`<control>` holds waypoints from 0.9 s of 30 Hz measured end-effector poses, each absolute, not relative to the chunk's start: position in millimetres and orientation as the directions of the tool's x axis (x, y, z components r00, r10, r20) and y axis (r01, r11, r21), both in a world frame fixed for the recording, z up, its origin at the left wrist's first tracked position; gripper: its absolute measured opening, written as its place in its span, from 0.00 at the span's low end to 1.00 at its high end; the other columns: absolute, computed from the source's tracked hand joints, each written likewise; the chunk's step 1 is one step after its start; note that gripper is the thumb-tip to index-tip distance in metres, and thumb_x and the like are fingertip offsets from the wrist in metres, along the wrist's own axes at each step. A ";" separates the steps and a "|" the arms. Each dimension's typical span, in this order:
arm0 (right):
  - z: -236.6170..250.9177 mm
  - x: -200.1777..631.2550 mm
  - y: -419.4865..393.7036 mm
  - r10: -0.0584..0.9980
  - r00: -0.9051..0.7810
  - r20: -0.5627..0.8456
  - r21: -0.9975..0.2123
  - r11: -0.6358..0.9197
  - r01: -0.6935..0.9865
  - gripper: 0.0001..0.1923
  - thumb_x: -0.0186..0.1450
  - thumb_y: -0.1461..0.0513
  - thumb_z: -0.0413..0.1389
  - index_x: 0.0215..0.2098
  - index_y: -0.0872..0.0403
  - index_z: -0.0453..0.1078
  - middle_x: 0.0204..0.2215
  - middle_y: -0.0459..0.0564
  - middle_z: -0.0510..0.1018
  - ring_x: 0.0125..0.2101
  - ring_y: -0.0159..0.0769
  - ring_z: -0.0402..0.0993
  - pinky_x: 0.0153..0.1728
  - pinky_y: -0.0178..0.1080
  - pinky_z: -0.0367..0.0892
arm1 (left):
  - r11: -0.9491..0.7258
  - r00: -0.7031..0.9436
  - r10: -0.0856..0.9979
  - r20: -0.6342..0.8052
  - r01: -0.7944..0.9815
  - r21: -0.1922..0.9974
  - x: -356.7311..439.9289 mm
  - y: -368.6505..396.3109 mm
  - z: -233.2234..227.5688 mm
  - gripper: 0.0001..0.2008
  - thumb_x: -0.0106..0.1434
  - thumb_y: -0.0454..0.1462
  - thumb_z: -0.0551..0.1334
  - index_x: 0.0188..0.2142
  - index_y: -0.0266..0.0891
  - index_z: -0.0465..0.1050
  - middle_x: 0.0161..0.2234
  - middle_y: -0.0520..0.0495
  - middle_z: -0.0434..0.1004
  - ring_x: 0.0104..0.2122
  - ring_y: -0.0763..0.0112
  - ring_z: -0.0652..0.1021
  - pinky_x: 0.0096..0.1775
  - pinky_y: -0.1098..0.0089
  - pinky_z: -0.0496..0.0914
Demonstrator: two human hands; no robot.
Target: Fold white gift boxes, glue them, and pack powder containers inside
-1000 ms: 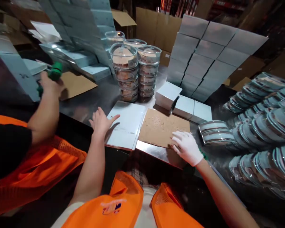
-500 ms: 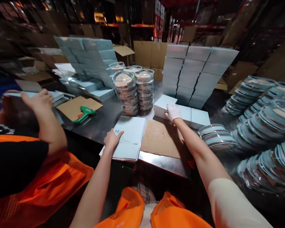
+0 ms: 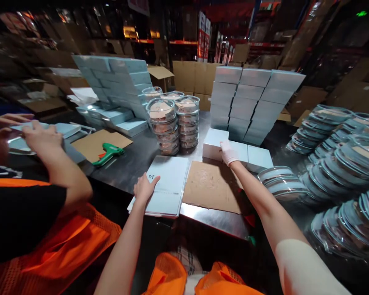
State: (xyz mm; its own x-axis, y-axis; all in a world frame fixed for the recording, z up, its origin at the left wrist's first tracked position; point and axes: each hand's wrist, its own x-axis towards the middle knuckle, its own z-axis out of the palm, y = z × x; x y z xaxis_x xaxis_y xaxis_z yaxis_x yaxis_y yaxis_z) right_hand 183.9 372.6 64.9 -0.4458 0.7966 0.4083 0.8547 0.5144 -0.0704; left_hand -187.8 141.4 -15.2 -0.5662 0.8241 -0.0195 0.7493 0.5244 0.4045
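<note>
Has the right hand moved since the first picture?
Yes, forward: the right hand went from over the cardboard sheet to the white boxes beyond it.

before you on the table (image 3: pixel 117 177), a flat stack (image 3: pixel 169 176) lies under your left hand (image 3: pixel 144 189), a cardboard sheet (image 3: pixel 207 184) just to its right. behind the sheet, boxes (image 3: pixel 260 157) sit at your right hand (image 3: pixel 229 153), a box wall (image 3: pixel 246 100) behind them. tubs (image 3: pixel 162 125) stand behind the flat stack; a glue gun (image 3: pixel 111 152) lies left of them, partly on a cardboard piece (image 3: pixel 89 143).
</note>
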 end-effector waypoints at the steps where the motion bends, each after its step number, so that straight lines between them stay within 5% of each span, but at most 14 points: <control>1: 64.5 185.2 370.9 0.796 -0.450 0.404 -0.068 0.517 0.853 0.22 0.74 0.58 0.62 0.65 0.53 0.70 0.66 0.57 0.71 0.62 0.50 0.72 0.62 0.58 0.71 | 0.529 -0.572 0.820 -0.021 0.744 0.409 -187.4 141.4 -15.0 0.36 0.72 0.57 0.53 0.66 0.32 0.67 0.61 0.21 0.77 0.63 0.34 0.76 0.57 0.46 0.72; 10: 70.6 176.8 350.1 0.852 -0.411 0.324 -0.068 0.454 0.888 0.24 0.70 0.70 0.56 0.64 0.64 0.69 0.62 0.69 0.74 0.61 0.49 0.70 0.64 0.47 0.65 | 0.540 -0.581 0.813 -0.038 0.728 0.423 -180.9 138.7 -6.6 0.36 0.73 0.54 0.52 0.67 0.26 0.64 0.64 0.18 0.73 0.66 0.33 0.73 0.61 0.45 0.69; 15: 87.9 172.1 316.4 0.870 -0.313 0.380 -0.096 0.374 0.923 0.33 0.70 0.61 0.61 0.69 0.67 0.63 0.69 0.77 0.66 0.70 0.64 0.61 0.69 0.66 0.55 | 0.515 -0.574 0.819 0.006 0.739 0.434 -174.0 138.1 8.0 0.31 0.72 0.48 0.56 0.65 0.27 0.67 0.64 0.19 0.73 0.69 0.34 0.69 0.64 0.43 0.66; 18: 86.4 188.8 259.9 0.777 -0.390 0.494 -0.152 0.518 0.842 0.33 0.72 0.56 0.59 0.70 0.64 0.63 0.72 0.74 0.63 0.73 0.63 0.57 0.70 0.65 0.56 | 0.500 -0.585 0.807 0.079 0.748 0.437 -174.0 129.9 28.6 0.33 0.71 0.47 0.58 0.67 0.26 0.65 0.66 0.18 0.70 0.71 0.32 0.64 0.66 0.38 0.62; 20: 81.9 203.6 210.3 0.641 -0.508 0.575 -0.151 0.693 0.704 0.30 0.73 0.57 0.58 0.71 0.57 0.65 0.72 0.67 0.65 0.73 0.59 0.59 0.70 0.63 0.61 | 0.462 -0.596 0.783 0.175 0.747 0.477 -171.0 116.1 47.8 0.34 0.70 0.49 0.60 0.68 0.29 0.64 0.64 0.20 0.73 0.66 0.33 0.71 0.63 0.42 0.66; 24: 86.8 214.8 120.5 0.444 -0.547 0.710 -0.161 0.858 0.487 0.35 0.74 0.63 0.55 0.77 0.47 0.56 0.70 0.59 0.71 0.73 0.52 0.62 0.66 0.60 0.68 | 0.014 -0.420 0.763 0.492 0.772 0.636 -137.1 73.2 85.7 0.25 0.66 0.54 0.67 0.56 0.44 0.79 0.48 0.41 0.86 0.43 0.54 0.83 0.46 0.63 0.74; 27: 98.3 206.9 84.8 0.470 -0.430 0.771 -0.225 0.832 0.507 0.29 0.73 0.64 0.56 0.72 0.46 0.64 0.61 0.59 0.79 0.63 0.50 0.75 0.60 0.55 0.73 | -0.267 -0.169 0.856 0.489 0.667 0.696 -96.5 37.3 92.9 0.21 0.65 0.53 0.70 0.50 0.46 0.83 0.39 0.48 0.87 0.30 0.67 0.80 0.35 0.71 0.72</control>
